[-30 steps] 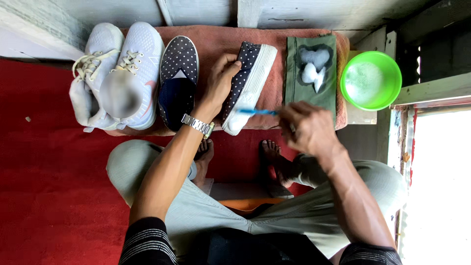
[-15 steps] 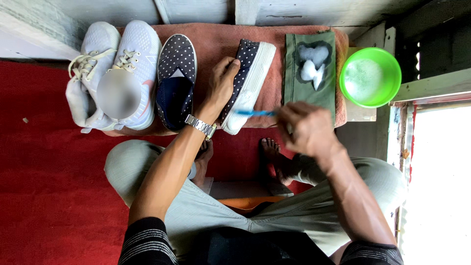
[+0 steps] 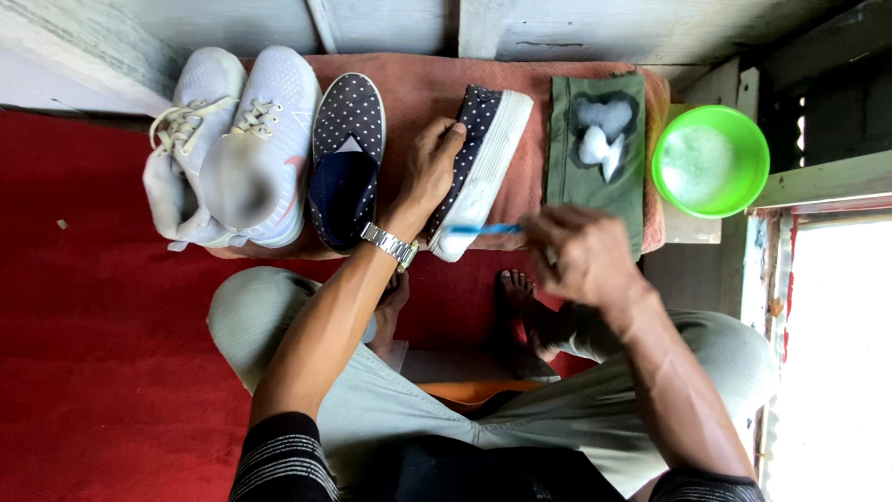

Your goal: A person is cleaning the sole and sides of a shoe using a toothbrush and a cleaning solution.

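— What were the hands doing?

— The left hand (image 3: 429,177) gripped a dotted navy shoe (image 3: 478,167) tipped on its side, white sole facing right. The right hand (image 3: 581,256) was closed around a blue toothbrush (image 3: 485,229), bristles touching the sole's near end.

— Which way did the shoe run?

— Near to far, just left of the right hand. Its mate (image 3: 346,158) and white sneakers (image 3: 232,149) lay further left; a green bowl (image 3: 711,163) sat far right.

left hand (image 3: 429,175) grips dotted shoe (image 3: 483,153) on its side; right hand (image 3: 583,253) w/ blue brush (image 3: 485,229) at sole.
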